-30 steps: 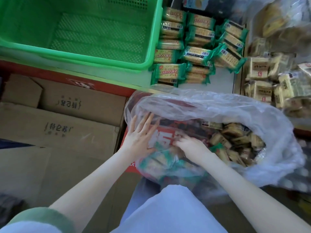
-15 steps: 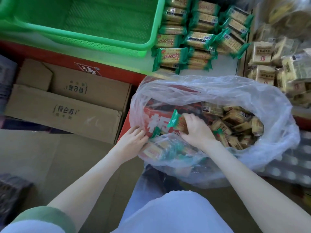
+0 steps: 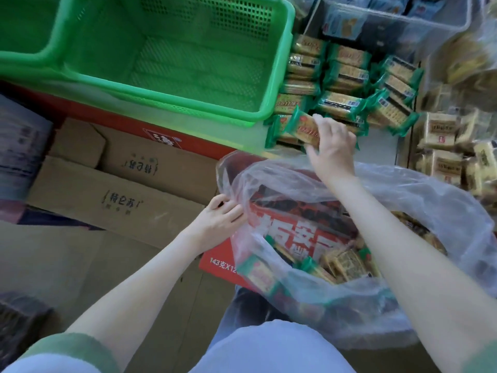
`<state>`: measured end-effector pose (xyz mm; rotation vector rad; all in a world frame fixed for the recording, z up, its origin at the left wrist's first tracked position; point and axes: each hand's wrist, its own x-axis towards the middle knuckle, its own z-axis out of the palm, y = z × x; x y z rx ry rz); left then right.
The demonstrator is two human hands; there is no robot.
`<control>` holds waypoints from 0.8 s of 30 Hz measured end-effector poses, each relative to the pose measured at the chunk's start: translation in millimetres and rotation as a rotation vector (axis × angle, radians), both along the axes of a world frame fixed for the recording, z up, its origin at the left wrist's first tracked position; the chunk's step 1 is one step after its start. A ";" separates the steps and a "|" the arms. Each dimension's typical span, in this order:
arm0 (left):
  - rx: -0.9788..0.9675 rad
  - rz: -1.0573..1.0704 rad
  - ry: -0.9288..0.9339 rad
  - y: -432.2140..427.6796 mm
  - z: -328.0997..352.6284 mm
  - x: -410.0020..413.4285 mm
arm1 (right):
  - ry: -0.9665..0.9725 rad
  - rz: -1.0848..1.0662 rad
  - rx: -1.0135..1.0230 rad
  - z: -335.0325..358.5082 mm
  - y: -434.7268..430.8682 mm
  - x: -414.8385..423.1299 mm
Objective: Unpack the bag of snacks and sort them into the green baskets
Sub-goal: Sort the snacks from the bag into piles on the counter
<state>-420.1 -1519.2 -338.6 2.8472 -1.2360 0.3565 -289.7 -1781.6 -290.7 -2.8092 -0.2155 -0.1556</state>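
1. The right hand (image 3: 333, 149) grips a green-wrapped cracker packet (image 3: 301, 127) across its width, thumb below and fingers over the top. It is held above the bench (image 3: 376, 150) in the upper middle of the frame, at the near edge of the pile of matching green packets (image 3: 347, 74).
2. The left hand (image 3: 218, 224) pinches the rim of the clear plastic bag (image 3: 443, 211) at its left side, holding the mouth open.
3. The packet is probably light, with a slick film wrapper and brittle crackers inside. A grip across the flat middle suits it better than one on the crimped ends, and squeezing could crack the contents.
4. More packets (image 3: 345, 265) lie low in the bag at lower right. The film is limp and likely to fall shut if released.
5. The green basket (image 3: 188, 68) at upper centre shows nothing inside; its right rim stands just beside the green pile, so a lift over that edge is needed.
6. Beige-wrapped packets (image 3: 441, 130) crowd the right. Cardboard boxes (image 3: 107, 195) lie at left, below the basket.
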 end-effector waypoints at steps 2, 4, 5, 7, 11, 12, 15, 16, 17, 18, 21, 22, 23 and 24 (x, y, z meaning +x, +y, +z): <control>-0.039 -0.010 -0.014 -1.0 -4.8 8.3 | 0.183 -0.064 -0.104 -9.7 -1.2 21.4; -0.065 -0.018 0.003 -0.8 -11.3 9.5 | 0.296 -0.055 -0.181 -15.0 -1.6 29.5; -0.081 -0.019 0.016 -1.2 -13.8 8.1 | 0.279 -0.038 -0.176 -14.2 -0.1 26.3; -0.122 -0.022 0.046 -2.6 -17.5 0.4 | 0.083 0.032 -0.098 -7.8 6.5 3.5; -0.083 -0.141 0.156 -4.0 -20.9 -29.2 | -0.130 0.233 -0.050 -7.4 24.3 -89.0; -0.056 -0.166 0.202 -3.8 -23.1 -38.5 | -0.088 0.283 -0.091 -13.2 27.9 -115.1; -0.009 -0.166 0.279 -4.3 -28.9 -66.5 | 0.133 0.328 -0.200 -39.6 29.6 -179.1; 0.008 -0.152 0.284 -3.8 -30.9 -75.9 | 0.205 0.318 -0.223 -48.5 28.7 -194.0; 0.026 -0.136 0.287 -3.0 -32.6 -85.8 | 0.259 0.307 -0.242 -56.7 27.9 -206.4; 0.047 -0.120 0.293 -2.4 -34.6 -95.9 | 0.301 0.297 -0.267 -62.5 28.0 -215.5; 0.149 -0.068 0.317 -0.8 -42.7 -126.8 | 0.382 0.281 -0.372 -69.7 28.6 -235.1; 0.179 -0.038 0.328 -1.3 -43.7 -135.4 | 0.415 0.288 -0.385 -71.7 28.4 -239.0; 0.195 -0.002 0.336 -2.4 -44.2 -142.4 | 0.436 0.285 -0.386 -73.1 27.7 -241.3; 0.196 0.030 0.338 -3.7 -44.4 -148.1 | 0.442 0.276 -0.383 -74.3 27.0 -242.8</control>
